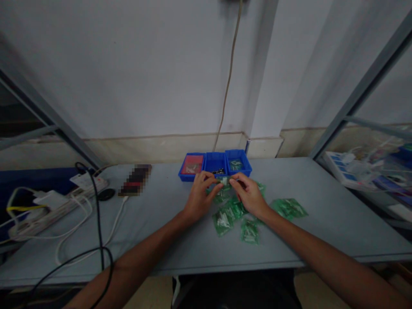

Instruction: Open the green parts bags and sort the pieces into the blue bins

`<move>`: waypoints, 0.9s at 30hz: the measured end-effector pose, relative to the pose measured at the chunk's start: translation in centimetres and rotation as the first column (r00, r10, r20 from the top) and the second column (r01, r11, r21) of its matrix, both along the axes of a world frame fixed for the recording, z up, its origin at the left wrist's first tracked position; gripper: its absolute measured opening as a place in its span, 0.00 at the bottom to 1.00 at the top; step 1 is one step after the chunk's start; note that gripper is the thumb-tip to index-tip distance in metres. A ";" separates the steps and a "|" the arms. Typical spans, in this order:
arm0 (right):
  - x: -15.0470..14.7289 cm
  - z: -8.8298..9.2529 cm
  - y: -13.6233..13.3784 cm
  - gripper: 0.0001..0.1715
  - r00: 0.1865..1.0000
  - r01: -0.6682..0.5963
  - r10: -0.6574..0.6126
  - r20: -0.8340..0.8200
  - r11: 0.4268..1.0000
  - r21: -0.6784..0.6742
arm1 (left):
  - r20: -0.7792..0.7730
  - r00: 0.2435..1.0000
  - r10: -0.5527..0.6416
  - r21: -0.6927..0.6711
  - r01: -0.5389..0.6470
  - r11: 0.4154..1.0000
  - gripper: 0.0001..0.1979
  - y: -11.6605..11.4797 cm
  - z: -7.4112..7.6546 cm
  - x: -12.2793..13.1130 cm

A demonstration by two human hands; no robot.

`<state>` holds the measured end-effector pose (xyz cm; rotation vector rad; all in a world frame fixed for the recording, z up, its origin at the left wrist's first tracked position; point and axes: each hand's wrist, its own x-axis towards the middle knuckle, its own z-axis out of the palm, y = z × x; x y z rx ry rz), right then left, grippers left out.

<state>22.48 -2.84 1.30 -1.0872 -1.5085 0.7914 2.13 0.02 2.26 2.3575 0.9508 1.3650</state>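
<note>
Between my two hands, just in front of the blue bins, is a small green plastic bag (224, 182) with pale pieces inside. My left hand (202, 193) pinches its left side with thumb and fingers. At its right side, my right hand (248, 194) has fingers closed on the edge. Below the hands lie several more green bags, among them one at the front left (223, 219) and one at the front (249, 231). Another green bag (289, 208) rests to the right of my right wrist. The pieces inside are too small to name.
Three joined blue bins (215, 155) stand behind my hands, holding small parts. At left are a phone (135, 180) on a white cable, a black cable (97, 214) and a power strip (58, 208). Another power strip (344, 169) lies at the right edge, by a metal frame.
</note>
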 end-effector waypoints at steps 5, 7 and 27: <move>-0.1 -0.1 0.2 0.15 0.998 -0.009 0.008 -0.056 1.000 -0.023 | 0.010 1.000 -0.018 -0.011 0.018 1.000 0.06 -0.3 0.1 0.0; 0.1 -0.1 0.4 0.15 0.995 0.030 -0.029 -0.099 1.000 0.005 | -0.013 0.999 -0.038 0.001 0.038 0.999 0.08 -0.5 0.3 -0.1; 0.2 0.3 0.4 0.31 0.994 -0.002 -0.008 -0.109 0.996 -0.090 | -0.143 0.988 -0.064 0.070 0.075 0.995 0.26 -0.4 -0.7 0.1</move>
